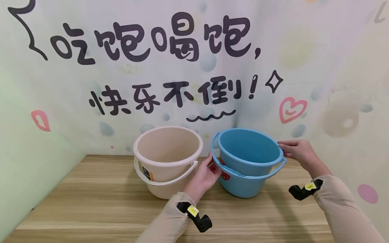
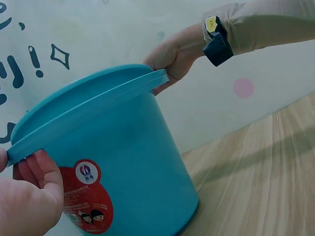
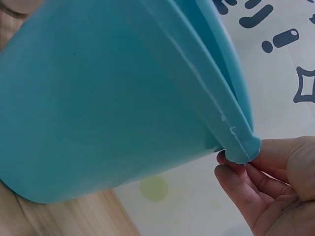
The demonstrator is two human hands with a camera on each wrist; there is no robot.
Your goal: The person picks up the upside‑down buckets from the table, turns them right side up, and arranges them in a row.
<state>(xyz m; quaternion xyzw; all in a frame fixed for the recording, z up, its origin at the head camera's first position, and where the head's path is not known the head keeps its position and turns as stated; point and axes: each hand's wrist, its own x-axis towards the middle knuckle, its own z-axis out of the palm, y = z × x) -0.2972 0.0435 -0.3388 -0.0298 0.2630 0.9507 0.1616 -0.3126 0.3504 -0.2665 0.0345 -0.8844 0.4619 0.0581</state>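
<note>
A blue bucket [image 1: 243, 184] stands upright on the wooden table, its handle [image 1: 243, 175] hanging down round the near side below the rim. At the bucket's left side, my left hand [image 1: 206, 175] pinches the handle, fingers curled beneath it in the left wrist view. My right hand [image 1: 299, 153] pinches the right edge at the handle's end, thumb and fingers on either side in the right wrist view. A red label [image 2: 88, 196] shows on the bucket's wall near my left hand. Just left of that hand stands a pale pink bucket [image 1: 167, 190], its white handle [image 1: 170, 182] also lowered.
The wood-grain table [image 1: 100, 202] runs back to a printed cloth wall [image 1: 212, 67] with large dark characters and a pink heart. A plain pale green wall [image 1: 36, 162] borders the left side. Both wrists carry black camera mounts [image 1: 197, 217].
</note>
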